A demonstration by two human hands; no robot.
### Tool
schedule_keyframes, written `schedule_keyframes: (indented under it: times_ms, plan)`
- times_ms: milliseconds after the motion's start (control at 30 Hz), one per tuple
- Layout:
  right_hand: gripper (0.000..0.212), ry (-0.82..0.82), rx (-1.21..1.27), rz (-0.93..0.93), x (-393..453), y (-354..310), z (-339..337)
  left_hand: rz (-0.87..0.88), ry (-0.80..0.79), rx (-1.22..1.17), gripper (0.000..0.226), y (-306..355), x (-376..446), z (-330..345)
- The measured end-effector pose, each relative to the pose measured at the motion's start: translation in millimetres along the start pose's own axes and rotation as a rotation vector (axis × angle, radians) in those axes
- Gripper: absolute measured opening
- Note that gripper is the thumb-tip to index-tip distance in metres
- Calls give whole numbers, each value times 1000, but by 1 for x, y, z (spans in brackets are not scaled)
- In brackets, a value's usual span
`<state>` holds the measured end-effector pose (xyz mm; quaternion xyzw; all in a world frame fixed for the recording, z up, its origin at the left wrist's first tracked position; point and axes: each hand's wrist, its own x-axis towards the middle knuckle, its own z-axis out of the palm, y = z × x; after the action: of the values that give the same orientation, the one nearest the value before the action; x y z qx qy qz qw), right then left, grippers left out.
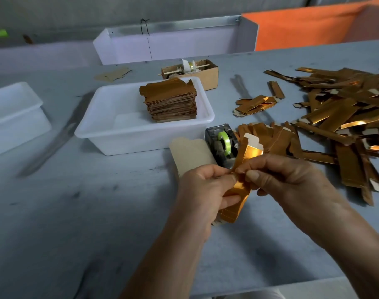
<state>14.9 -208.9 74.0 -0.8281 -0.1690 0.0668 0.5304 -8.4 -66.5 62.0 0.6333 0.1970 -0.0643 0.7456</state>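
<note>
Holding a gold carton blank [231,210] above the near middle of the surface [98,212], both hands grip it: the left hand [205,190] curls round its lower part and the right hand [287,175] pinches its folded edge. A tape dispenser [223,143] stands just beyond.

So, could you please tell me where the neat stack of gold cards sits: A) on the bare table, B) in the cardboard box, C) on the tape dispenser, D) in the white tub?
D: the stack stands inside the white tub, in its far right corner.
</note>
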Motion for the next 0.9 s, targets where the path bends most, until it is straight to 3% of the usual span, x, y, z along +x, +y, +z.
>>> schedule_keyframes:
  times_ms: [133,433,500,633,900]
  plan:
    - [40,2,-95,-14,0,2,0,-3,-22,3,2,1,-2,-2]
    - [27,114,-167,24,3,4,4,-18,-139,29,22,2,-3,-6]
    - [27,123,-201,25,2,3,6,21,-150,38,18,-1,-6,-6]
    - [28,160,-303,35,0,0,10,105,-61,7,14,-8,-7,-1]
    - [31,233,-479,5,0,-6,14,437,239,191,16,-21,-13,14]
